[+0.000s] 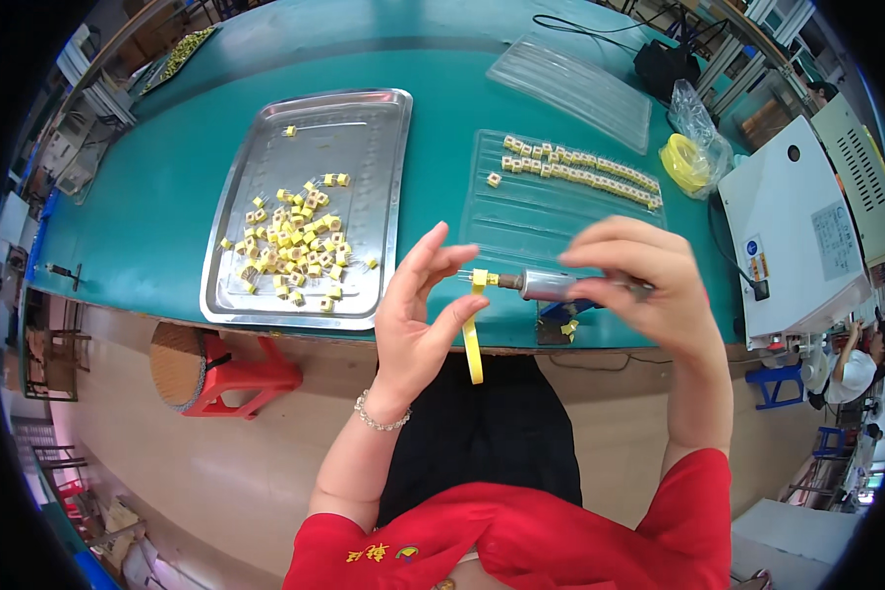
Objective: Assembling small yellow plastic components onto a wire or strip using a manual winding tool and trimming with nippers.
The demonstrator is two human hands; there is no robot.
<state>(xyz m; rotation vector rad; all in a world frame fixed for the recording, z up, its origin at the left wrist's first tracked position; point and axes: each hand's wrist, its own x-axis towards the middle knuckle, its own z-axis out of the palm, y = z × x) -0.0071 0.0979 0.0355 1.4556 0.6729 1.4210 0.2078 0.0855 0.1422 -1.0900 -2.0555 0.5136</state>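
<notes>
Over the table's near edge, a small yellow coil part (pixel 480 278) with thin pins sits on the tip of a grey cylindrical winding tool (pixel 549 285). From the part hangs a strip of yellow tape (pixel 473 352). My left hand (pixel 413 313) is open beside it, fingers stretched upward and the thumb close to the strip; whether the thumb touches it I cannot tell. Curled around the right end of the tool is my right hand (pixel 649 275), its thumb and fingers partly hiding that end. Beneath the tool shows a blue stand (pixel 563 311), with yellow scraps (pixel 569 330) on it.
On the left, a metal tray (pixel 383 147) carries a pile of yellow parts (pixel 300 241). A clear plastic tray (pixel 506 211) holds rows of similar parts (pixel 585 169); another clear tray (pixel 575 88) lies behind. Yellow tape rolls (pixel 686 165) and a white machine (pixel 792 226) stand right. A red stool (pixel 241 379) is below.
</notes>
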